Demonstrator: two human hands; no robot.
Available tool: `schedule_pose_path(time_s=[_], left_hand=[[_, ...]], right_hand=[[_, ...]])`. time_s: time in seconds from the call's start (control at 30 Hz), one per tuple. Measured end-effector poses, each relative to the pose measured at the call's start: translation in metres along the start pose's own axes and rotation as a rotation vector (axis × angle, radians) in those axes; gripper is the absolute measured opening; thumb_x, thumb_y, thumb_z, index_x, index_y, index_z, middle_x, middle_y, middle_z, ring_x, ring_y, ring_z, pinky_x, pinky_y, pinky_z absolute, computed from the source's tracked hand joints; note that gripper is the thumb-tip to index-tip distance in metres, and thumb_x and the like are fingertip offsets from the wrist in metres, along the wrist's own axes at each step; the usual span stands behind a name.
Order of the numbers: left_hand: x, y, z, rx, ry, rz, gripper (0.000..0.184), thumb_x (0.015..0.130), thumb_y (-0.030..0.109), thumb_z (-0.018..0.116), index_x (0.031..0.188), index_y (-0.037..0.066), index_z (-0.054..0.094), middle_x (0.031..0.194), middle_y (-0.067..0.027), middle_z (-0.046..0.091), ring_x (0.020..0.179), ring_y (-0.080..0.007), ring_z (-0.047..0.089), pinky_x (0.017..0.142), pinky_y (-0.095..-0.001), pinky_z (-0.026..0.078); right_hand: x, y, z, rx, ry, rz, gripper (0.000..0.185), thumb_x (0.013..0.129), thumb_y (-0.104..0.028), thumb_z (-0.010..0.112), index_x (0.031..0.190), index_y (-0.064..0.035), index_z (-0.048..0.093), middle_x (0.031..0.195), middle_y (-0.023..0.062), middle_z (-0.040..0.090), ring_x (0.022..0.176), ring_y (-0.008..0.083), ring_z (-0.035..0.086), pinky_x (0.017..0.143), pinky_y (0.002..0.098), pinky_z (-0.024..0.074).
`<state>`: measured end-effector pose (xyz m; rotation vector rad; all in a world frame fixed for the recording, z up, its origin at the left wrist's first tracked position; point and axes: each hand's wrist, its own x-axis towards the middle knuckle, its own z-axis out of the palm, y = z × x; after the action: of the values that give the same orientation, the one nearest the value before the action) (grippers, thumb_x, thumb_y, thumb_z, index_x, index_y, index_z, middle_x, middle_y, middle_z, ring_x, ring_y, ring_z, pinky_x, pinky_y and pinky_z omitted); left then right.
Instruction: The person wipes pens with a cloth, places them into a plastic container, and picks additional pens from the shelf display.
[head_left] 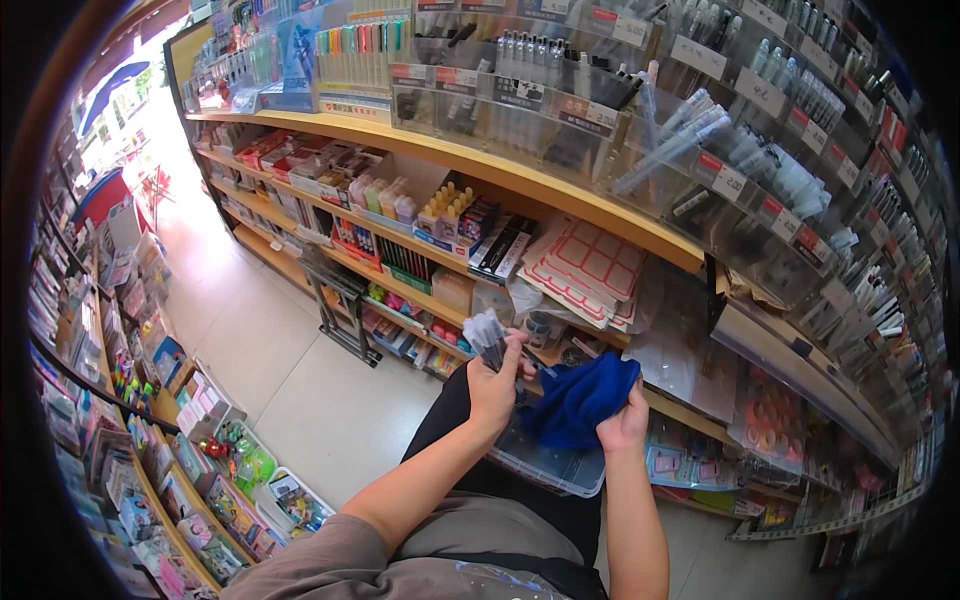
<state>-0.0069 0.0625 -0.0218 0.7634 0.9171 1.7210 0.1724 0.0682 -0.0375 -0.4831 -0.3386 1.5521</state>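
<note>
Head view gives us two busy hands around a blue cloth [582,398]: the left hand [495,390] grips a bundle of pens [487,338] just beside it, while the right hand [625,420] has the cloth's edge bunched between thumb and fingers. Below the cloth sits a clear plastic bin [568,470]. As we judge it, the pens are the weak point — so many in one grip that a loosened thumb could let some slip into the bin or onto the tiled floor [300,345]. The cloth might also snag a pen and tug it loose, and a careless reach could brush the red-framed sheets [585,265] beyond the cloth. As for writing, we read "2.00" on a price tag [730,183] above and beyond the cloth, and "5.00" on a higher tag [629,29] — any print on the pens is too small for us to make out.
</note>
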Motion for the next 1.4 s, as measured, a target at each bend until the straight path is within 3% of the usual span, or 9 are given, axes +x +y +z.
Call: schedule_pose_path(time_s=[0.2, 0.33, 0.47, 0.57, 0.7, 0.8, 1.07, 1.2, 1.4], left_hand=[[-0.007, -0.007, 0.007, 0.191, -0.425, -0.297, 0.015, 0.087, 0.016, 0.056, 0.092, 0.001, 0.056, 0.067, -0.0019, 0.056, 0.051, -0.0076, 0.052, 0.047, -0.0212, 0.043], [-0.013, 0.002, 0.015, 0.205, -0.344, -0.126, 0.013, 0.087, 0.015, 0.056, 0.09, 0.002, 0.056, 0.069, -0.0012, 0.056, 0.052, -0.007, 0.051, 0.047, -0.0205, 0.042], [-0.008, -0.002, 0.007, 0.011, -0.121, -0.005, 0.018, 0.089, 0.016, 0.054, 0.087, -0.001, 0.058, 0.065, -0.0004, 0.054, 0.055, -0.0059, 0.05, 0.049, -0.0194, 0.039], [-0.006, -0.004, 0.0, 0.05, -0.236, -0.043, 0.019, 0.089, 0.018, 0.053, 0.087, 0.0, 0.059, 0.062, -0.0007, 0.053, 0.053, -0.0059, 0.05, 0.047, -0.0187, 0.037], [-0.009, -0.008, 0.005, 0.199, -0.528, -0.322, 0.022, 0.086, 0.021, 0.056, 0.081, 0.0, 0.059, 0.056, -0.003, 0.053, 0.049, -0.01, 0.052, 0.049, -0.0225, 0.04], [-0.01, -0.015, 0.005, 0.35, -0.639, -0.474, 0.021, 0.086, 0.019, 0.058, 0.077, 0.0, 0.057, 0.054, -0.0035, 0.054, 0.047, -0.0104, 0.052, 0.046, -0.0225, 0.04], [-0.011, -0.02, 0.0, 0.503, -0.754, -0.514, 0.02, 0.086, 0.019, 0.057, 0.078, 0.0, 0.058, 0.054, -0.0036, 0.054, 0.046, -0.0108, 0.053, 0.045, -0.0226, 0.042], [-0.014, -0.02, 0.005, 0.54, -0.761, -0.546, 0.022, 0.087, 0.02, 0.057, 0.085, -0.002, 0.06, 0.056, -0.0034, 0.055, 0.048, -0.0109, 0.053, 0.046, -0.023, 0.044], [-0.01, -0.008, 0.0, 0.489, -0.646, -0.563, 0.021, 0.086, 0.018, 0.057, 0.085, -0.003, 0.061, 0.055, -0.0027, 0.053, 0.047, -0.0099, 0.053, 0.044, -0.0217, 0.043]], right_hand=[[-0.006, 0.007, 0.004, -0.283, -0.114, 0.051, 0.015, 0.086, -0.007, 0.053, 0.101, -0.0077, 0.052, 0.099, 0.0054, 0.059, 0.09, 0.0148, 0.056, 0.082, 0.0282, 0.0449], [-0.01, 0.009, 0.009, -0.479, -0.172, 0.013, 0.018, 0.087, -0.007, 0.052, 0.105, -0.0052, 0.053, 0.098, 0.0055, 0.059, 0.091, 0.0154, 0.056, 0.082, 0.0287, 0.0447], [-0.005, 0.0, 0.012, -0.146, 0.003, 0.033, 0.02, 0.09, -0.009, 0.044, 0.108, -0.0053, 0.051, 0.101, 0.0066, 0.058, 0.09, 0.0199, 0.058, 0.082, 0.0313, 0.0477], [0.004, 0.001, -0.01, -0.022, -0.041, 0.023, 0.025, 0.084, 0.0, 0.044, 0.108, -0.0072, 0.051, 0.104, 0.0084, 0.057, 0.093, 0.0215, 0.057, 0.079, 0.0322, 0.0495], [-0.005, 0.006, 0.006, -0.276, -0.085, -0.014, 0.029, 0.08, -0.001, 0.054, 0.108, -0.0065, 0.049, 0.096, 0.0078, 0.058, 0.085, 0.02, 0.059, 0.075, 0.0323, 0.0502], [-0.011, 0.01, 0.011, -0.481, -0.084, -0.023, 0.032, 0.076, 0.003, 0.059, 0.105, -0.0064, 0.05, 0.094, 0.0032, 0.057, 0.081, 0.0128, 0.057, 0.071, 0.0253, 0.0491], [-0.009, 0.014, 0.011, -0.648, -0.09, -0.09, 0.029, 0.076, 0.005, 0.058, 0.104, -0.0037, 0.056, 0.094, 0.0033, 0.061, 0.082, 0.0123, 0.059, 0.072, 0.0241, 0.0492], [0.0, 0.013, -0.002, -0.491, 0.051, -0.18, 0.018, 0.083, -0.004, 0.052, 0.1, -0.0029, 0.057, 0.09, 0.0071, 0.062, 0.08, 0.0172, 0.061, 0.074, 0.029, 0.0504], [0.009, 0.009, -0.007, -0.293, 0.195, -0.263, 0.016, 0.083, -0.001, 0.05, 0.099, -0.0034, 0.054, 0.09, 0.0077, 0.062, 0.079, 0.02, 0.061, 0.073, 0.0318, 0.0516]])
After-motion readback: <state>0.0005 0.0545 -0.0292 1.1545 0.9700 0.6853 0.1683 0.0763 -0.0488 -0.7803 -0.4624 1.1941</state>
